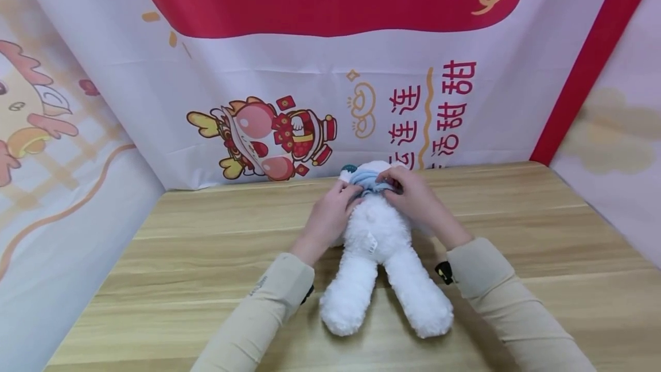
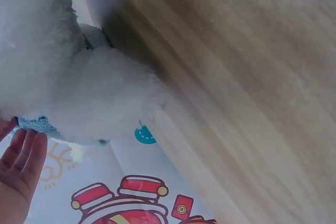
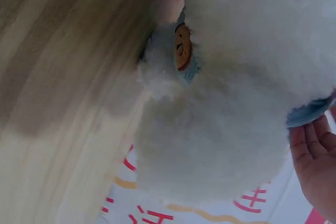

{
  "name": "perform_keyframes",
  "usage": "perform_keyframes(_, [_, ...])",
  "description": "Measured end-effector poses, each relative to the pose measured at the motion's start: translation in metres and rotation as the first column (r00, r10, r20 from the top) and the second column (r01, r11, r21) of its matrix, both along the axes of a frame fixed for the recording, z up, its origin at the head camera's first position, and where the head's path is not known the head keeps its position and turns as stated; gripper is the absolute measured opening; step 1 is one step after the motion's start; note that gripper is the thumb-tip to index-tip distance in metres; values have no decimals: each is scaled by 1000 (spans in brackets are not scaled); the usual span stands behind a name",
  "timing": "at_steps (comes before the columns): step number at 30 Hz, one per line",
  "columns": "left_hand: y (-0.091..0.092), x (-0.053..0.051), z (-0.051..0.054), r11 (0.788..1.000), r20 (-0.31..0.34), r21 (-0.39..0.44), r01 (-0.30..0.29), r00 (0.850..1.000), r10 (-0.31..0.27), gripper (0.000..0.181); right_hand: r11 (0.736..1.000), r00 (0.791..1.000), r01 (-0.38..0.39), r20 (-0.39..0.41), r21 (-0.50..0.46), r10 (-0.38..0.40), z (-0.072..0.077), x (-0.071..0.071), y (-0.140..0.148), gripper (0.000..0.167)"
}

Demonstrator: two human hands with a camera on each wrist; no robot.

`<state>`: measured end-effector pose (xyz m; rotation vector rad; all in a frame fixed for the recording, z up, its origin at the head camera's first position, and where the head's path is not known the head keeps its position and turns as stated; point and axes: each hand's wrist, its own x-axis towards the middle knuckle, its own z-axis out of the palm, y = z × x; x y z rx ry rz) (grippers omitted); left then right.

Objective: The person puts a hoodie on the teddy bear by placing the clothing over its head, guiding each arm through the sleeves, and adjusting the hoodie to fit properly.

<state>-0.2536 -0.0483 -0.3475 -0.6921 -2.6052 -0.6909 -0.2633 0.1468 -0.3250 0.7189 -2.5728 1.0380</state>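
Note:
A white fluffy plush toy (image 1: 379, 228) lies on the table with its legs toward me and a small tag on its body. Around its neck is bunched a light blue knitted scarf (image 1: 368, 180). My left hand (image 1: 330, 211) pinches the scarf from the left, and my right hand (image 1: 415, 195) pinches it from the right. In the right wrist view, a brown round patch (image 3: 182, 47) shows against blue cloth under the plush. The left wrist view has the fingers (image 2: 30, 153) at the scarf's edge. The toy's face is hidden.
The wood-grain table (image 1: 217, 257) reaches back to a white printed cloth (image 1: 170, 96) with red lettering and cartoon figures. Similar printed cloths hang at the left and right sides. A dark teal spot (image 1: 350, 168) shows beside the plush's head.

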Motion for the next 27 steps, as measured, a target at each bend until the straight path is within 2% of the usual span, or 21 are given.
perform_keyframes(2, [1,0,1,1000,-12,-17,-4,1000,3,26,998,998,54,16,16,-54,2,1,-1,18])
perform_keyframes(5, [3,0,2,999,-21,-48,-23,1000,22,27,994,987,111,120,-23,-107,5,4,-2,18])
perform_keyframes(8, [5,0,4,996,-35,-82,-43,999,40,24,994,973,95,217,-56,-80,11,7,-1,23])
perform_keyframes(11, [6,2,5,993,-64,-112,-43,997,36,19,999,969,25,247,-33,-16,14,9,1,31])
perform_keyframes(13, [5,2,4,992,-102,-123,-40,994,28,15,999,977,-37,210,-5,37,13,9,3,29])
perform_keyframes(16, [-1,5,-1,995,-174,-98,-26,985,9,10,995,985,-102,144,20,98,6,11,10,20])
perform_keyframes(19, [-8,8,-6,996,-263,-87,23,964,-45,6,988,988,-142,70,67,137,-1,16,20,7])
perform_keyframes(21, [-12,10,-8,993,-295,-85,77,950,-99,5,983,987,-155,69,98,148,-4,20,27,8])
perform_keyframes(23, [-16,12,-9,987,-286,-98,129,946,-152,5,976,982,-181,80,124,172,-6,24,34,24])
perform_keyframes(24, [-18,12,-9,984,-261,-96,150,950,-170,5,970,978,-198,93,139,187,-6,26,36,35])
perform_keyframes(27, [-22,13,-7,976,-134,-69,206,968,-213,10,951,964,-248,142,185,224,-6,30,41,66])
